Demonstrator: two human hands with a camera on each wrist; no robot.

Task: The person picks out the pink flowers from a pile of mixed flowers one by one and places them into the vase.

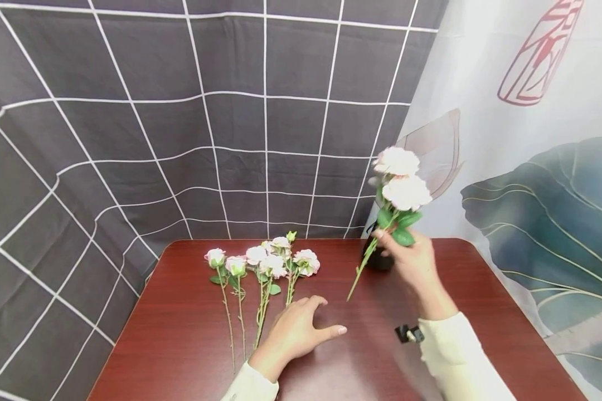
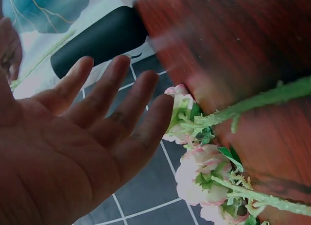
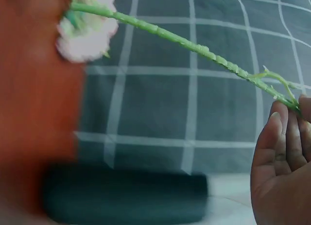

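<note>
Left hand [image 1: 295, 329], spread and empty, is at six o'clock; right hand [image 1: 415, 264], at four, pinches a flower stem [image 1: 361, 270] below its blooms [image 1: 406, 192], presumably keeping them upright.

Holds the left hand [image 1: 292, 329] at lower centre, with thumb [image 1: 331, 332] spread from relaxed fingers [image 1: 308, 303]; pinches with the right hand [image 1: 415, 262], right of centre, on a sleeved forearm [image 1: 461, 356] slanting in from lower right.
</note>
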